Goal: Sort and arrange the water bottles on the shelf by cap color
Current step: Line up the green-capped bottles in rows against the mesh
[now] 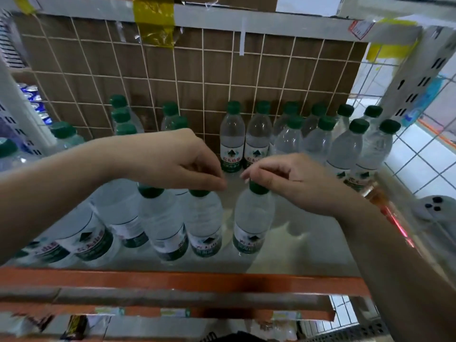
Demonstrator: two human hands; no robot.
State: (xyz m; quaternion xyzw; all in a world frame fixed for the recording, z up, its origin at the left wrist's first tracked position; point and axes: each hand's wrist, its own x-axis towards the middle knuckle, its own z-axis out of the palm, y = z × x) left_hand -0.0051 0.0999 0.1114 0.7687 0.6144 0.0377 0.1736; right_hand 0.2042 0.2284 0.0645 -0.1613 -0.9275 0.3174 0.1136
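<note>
Clear water bottles with dark green caps stand on a pale shelf (pixel 283 243). My left hand (pixel 172 159) pinches the cap of a front-row bottle (pixel 206 223); its fingertips hide most of that cap. My right hand (pixel 293 181) grips the green cap of a separate bottle (pixel 253 218) standing alone just right of the row. Another front-row bottle (pixel 160 218) stands left of the one I hold. Two bottles (pixel 243 139) stand at the back centre, and several more (pixel 345 141) cluster at the back right. All caps in view look green.
A wire grid over brown cardboard (pixel 197 82) backs the shelf. An orange rail (pixel 172 280) runs along the front edge. Blue cans (pixel 34 99) sit on the neighbouring shelf at left. White perforated uprights (pixel 419 77) and a tiled floor (pixel 424 156) lie to the right.
</note>
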